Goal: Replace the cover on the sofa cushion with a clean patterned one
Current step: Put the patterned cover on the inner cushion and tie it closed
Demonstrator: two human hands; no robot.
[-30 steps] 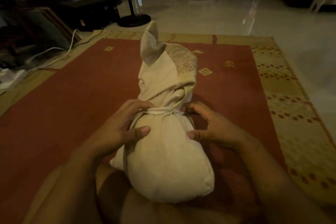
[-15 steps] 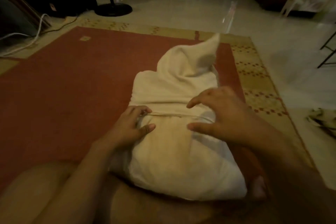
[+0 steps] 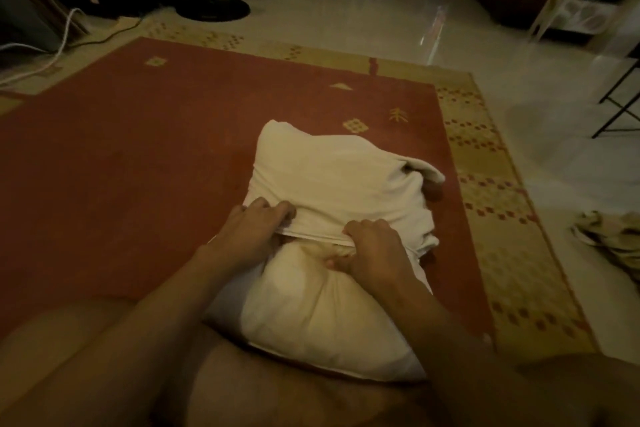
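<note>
A cream cushion point(image 3: 322, 315) lies on the red rug, its near half bare and resting against my legs. A pale cover point(image 3: 332, 180), inside out, wraps its far half and lies flat on the rug. My left hand point(image 3: 252, 229) grips the cover's open hem at the left. My right hand point(image 3: 374, 250) grips the same hem at the right, fingers curled over the edge. The hem runs across the cushion's middle between my hands.
The red rug point(image 3: 138, 166) has a tan patterned border point(image 3: 491, 204). A crumpled cloth point(image 3: 609, 236) lies on the tile floor at right. A fan base point(image 3: 213, 9) and white cables point(image 3: 62, 42) sit at the far left. A black metal frame point(image 3: 620, 104) stands at right.
The cover's raised far end has dropped flat onto the rug. My right hand moved from hovering over the cushion to gripping the hem. The view shifted left.
</note>
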